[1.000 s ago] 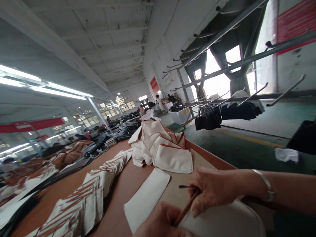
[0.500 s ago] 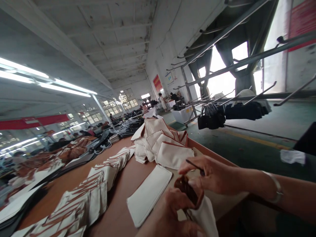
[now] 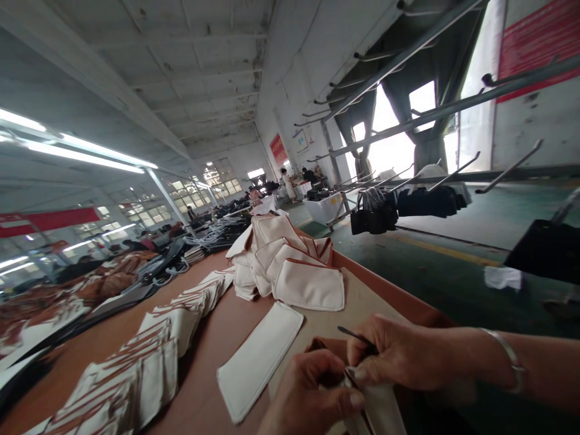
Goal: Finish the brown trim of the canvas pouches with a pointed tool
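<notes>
Close to the camera, my left hand [image 3: 308, 389] pinches the edge of a white fabric pouch [image 3: 385, 408] with brown lining and trim. My right hand [image 3: 399, 350], with a bracelet at the wrist, presses its thumb on the same edge beside the left fingers. A thin dark pointed tool [image 3: 356, 335] sticks out of the right fist; its other end is hidden in the palm. The pouch's lower part runs out of the frame. Left of the hands, a flat white stitched panel [image 3: 260, 362] lies on the brown table [image 3: 199, 374].
A heap of white brown-trimmed pouches [image 3: 308, 284] lies beyond the hands. Overlapping pouches [image 3: 154, 362] form a long row on the left. To the right, a metal rack with prongs [image 3: 408, 124] holds dark bags [image 3: 374, 211]. People stand far back.
The pouch's mouth, spread round and showing its brown inside before, is now pinched flatter between both hands. My right hand has come lower. The view has shifted slightly right.
</notes>
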The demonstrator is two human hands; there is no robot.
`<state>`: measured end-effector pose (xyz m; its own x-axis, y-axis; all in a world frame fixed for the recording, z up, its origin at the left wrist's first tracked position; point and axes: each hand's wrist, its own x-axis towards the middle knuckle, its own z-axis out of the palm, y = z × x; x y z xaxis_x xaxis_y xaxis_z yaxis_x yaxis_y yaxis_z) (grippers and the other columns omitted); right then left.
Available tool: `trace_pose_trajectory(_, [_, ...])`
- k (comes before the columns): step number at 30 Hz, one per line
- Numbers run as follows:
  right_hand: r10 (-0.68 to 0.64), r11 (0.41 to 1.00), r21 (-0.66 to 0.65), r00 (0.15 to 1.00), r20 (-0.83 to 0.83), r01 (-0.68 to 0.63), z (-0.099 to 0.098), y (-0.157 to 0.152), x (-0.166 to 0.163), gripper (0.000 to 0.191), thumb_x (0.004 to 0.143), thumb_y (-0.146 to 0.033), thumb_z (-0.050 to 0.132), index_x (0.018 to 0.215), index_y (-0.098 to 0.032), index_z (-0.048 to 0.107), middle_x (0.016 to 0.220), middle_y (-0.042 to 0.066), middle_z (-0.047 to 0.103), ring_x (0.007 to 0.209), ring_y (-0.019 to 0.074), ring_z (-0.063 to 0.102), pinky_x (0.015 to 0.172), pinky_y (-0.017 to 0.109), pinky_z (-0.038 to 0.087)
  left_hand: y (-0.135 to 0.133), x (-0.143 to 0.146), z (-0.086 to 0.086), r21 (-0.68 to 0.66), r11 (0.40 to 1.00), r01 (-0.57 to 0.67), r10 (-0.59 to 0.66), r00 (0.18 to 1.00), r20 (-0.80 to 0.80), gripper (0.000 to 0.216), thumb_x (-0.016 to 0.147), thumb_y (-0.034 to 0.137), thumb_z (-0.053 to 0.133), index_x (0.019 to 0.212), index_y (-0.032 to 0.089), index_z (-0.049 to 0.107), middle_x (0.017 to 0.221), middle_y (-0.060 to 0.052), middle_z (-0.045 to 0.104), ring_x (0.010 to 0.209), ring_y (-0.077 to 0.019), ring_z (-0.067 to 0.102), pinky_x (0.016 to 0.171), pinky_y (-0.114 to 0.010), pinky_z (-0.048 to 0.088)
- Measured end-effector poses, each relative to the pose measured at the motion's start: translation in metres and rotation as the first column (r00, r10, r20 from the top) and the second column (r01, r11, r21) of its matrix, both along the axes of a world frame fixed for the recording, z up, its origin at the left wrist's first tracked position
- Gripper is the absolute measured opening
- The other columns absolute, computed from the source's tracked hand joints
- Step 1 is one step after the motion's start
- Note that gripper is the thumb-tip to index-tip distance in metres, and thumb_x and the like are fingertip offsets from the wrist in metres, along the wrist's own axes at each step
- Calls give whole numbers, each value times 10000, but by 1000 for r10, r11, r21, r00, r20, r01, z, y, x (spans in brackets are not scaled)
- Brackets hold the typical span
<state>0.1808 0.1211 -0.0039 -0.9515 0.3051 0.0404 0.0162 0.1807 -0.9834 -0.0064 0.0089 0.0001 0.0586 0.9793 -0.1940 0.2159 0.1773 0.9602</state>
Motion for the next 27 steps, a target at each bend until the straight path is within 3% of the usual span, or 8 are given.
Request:
trace_pose_trajectory(7, [-24,996,-84,999,31,27,-4,3,6,102,791,-220,643,775,-120,633,624,-51,478,546,51,363,476,169,250,3,-9,-8,3,998,63,-63,998,23,340,730,463,781,788,128,780,773,-78,697,751,-199,574,719,-300,391])
trace_pose_trajectory(12, [-50,996,-68,999,14,51,-6,5,7,113,830,-218,598,761,-130,583,619,-61,421,548,52,329,482,165,258,2,1,0,19,1000,10,-4,963,-270,239,812,328,628,798,138,772,749,-60,702,715,-187,579,649,-271,381])
trace_pose_trajectory(15, [-120,993,-7,993,10,120,-2,4,6,192,805,-299,678,830,-144,567,665,-59,464,594,64,378,509,162,296,2,10,0,121,992,-39,86,902,-422,184,795,212,551,745,149,716,707,-26,646,678,-159,551,611,-251,364])
trace_pose_trajectory(17, [-124,992,14,992,3,124,2,4,4,252,716,-285,756,813,-146,570,671,-62,499,601,65,402,511,161,308,3,13,-4,248,969,-20,140,867,-478,160,788,197,556,675,156,664,684,-9,592,666,-142,521,615,-244,362])
trace_pose_trajectory(19, [-92,996,-13,996,6,92,3,3,2,195,676,-217,742,735,-138,574,622,-69,497,563,55,394,491,159,298,4,14,-9,350,937,24,158,862,-482,163,792,201,566,644,159,617,679,0,556,658,-128,492,614,-236,358])
trace_pose_trajectory(24, [-103,956,-261,987,120,132,-2,3,2,101,687,-204,659,751,-134,624,559,-69,516,433,36,369,408,157,263,1,7,-23,451,892,33,124,941,-314,42,801,166,556,825,184,585,721,34,488,580,-84,408,518,-195,318])
trace_pose_trajectory(27, [-117,930,-324,976,184,173,-2,2,5,164,689,-237,676,820,-142,644,565,-75,534,372,26,334,362,159,246,0,4,-29,631,768,108,196,898,-394,123,817,117,526,859,210,595,774,21,523,546,-68,414,489,-184,305])
